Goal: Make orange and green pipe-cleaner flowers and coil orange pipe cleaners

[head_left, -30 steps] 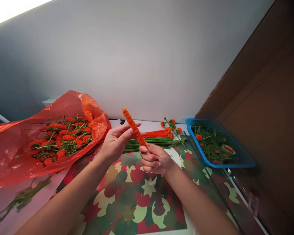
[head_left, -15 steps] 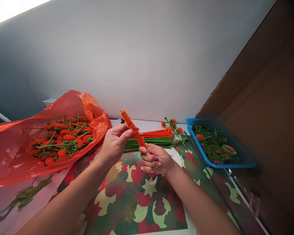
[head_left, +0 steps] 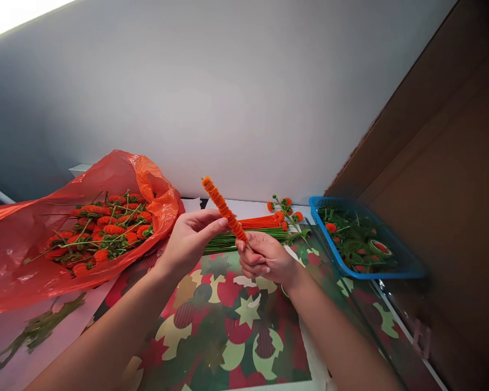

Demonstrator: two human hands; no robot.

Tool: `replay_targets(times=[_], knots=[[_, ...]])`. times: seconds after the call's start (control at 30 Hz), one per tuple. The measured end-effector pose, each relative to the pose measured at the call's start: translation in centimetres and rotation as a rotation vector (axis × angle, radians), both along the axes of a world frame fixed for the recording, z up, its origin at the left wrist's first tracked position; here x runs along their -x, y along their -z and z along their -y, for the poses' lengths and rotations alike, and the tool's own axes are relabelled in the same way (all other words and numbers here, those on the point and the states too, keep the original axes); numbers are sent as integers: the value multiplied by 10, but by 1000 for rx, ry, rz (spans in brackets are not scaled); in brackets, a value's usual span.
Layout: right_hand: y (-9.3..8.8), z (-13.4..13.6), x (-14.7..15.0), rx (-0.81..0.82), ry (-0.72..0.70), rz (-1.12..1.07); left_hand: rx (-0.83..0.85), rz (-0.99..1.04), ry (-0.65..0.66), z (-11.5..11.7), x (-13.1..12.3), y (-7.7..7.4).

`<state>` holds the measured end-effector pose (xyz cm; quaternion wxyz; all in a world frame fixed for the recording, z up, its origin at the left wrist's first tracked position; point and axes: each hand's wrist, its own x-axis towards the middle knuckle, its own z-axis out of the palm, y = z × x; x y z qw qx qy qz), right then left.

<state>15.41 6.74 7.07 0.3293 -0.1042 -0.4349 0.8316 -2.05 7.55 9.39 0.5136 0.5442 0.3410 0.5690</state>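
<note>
A fuzzy orange pipe cleaner (head_left: 220, 202) is wound in a tight coil around a thin stick, tilted with its top to the left. My right hand (head_left: 264, 255) grips the lower end of the stick, fingers curled. The thumb and fingers of my left hand (head_left: 191, 236) are pinched at the coil's middle, partly hidden behind it. Behind my hands lie straight orange pipe cleaners (head_left: 256, 222) and a bundle of green pipe cleaners (head_left: 269, 234).
On the left, an orange plastic bag (head_left: 163, 198) holds several orange fuzzy flowers (head_left: 114, 230) with green stems. A finished flower sprig (head_left: 297, 217) lies at the back. To the right stands a blue basket (head_left: 350, 274) with leaves and a tape roll (head_left: 380, 248). Patterned paper (head_left: 228, 320) covers the table.
My right hand and the coil have shifted slightly right. More of the coil shows above my left thumb, which sits lower along it.
</note>
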Motion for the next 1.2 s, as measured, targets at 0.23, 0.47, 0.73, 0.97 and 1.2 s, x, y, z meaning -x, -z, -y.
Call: replay_targets(times=[0.23, 0.47, 0.73, 0.97, 1.2], knots=[[-3, 1, -2, 15, 3, 41, -13, -34, -49, 3, 2, 1], [6, 3, 3, 179, -192, -89, 119, 145, 26, 6, -10, -1], [10, 1, 14, -7, 38, 176, 99, 147, -5, 23, -16, -11], [-28, 2, -16, -219, 594, 263, -381, -588, -282, 27, -17, -7], [-47, 8, -42, -554, 799, 659, -623, -955, -272, 14, 1, -14]])
